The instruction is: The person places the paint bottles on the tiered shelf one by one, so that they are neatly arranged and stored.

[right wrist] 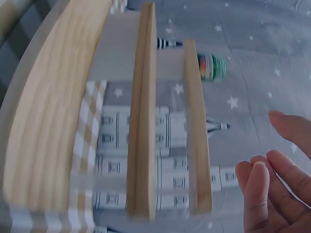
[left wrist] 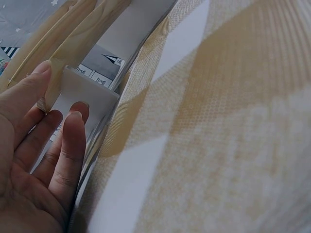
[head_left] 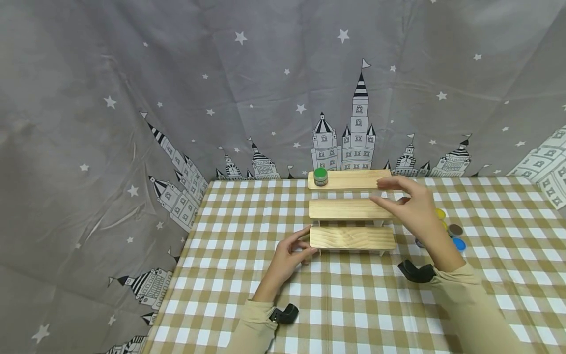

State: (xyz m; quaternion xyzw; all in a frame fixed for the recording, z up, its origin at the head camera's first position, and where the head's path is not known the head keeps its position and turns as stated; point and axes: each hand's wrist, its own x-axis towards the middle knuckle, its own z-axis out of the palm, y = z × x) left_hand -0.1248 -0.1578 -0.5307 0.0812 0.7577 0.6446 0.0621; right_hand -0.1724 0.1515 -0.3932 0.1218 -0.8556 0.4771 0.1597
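Touching wooden stand (head_left: 345, 210) at near L corner w/ L hand (head_left: 286, 254), can't tell if gripping; R hand (head_left: 415, 204), thumb & index spread, by stand's R end; green-lid jar (head_left: 320, 177) far L, top tier.

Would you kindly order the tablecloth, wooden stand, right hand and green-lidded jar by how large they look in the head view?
Largest to smallest:
1. Tablecloth
2. Wooden stand
3. Right hand
4. Green-lidded jar

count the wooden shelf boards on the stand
3: the top board at the back, bearing a green-lidded jar; the middle board one step down; the bottom board in front, its end at the left hand. No others show.
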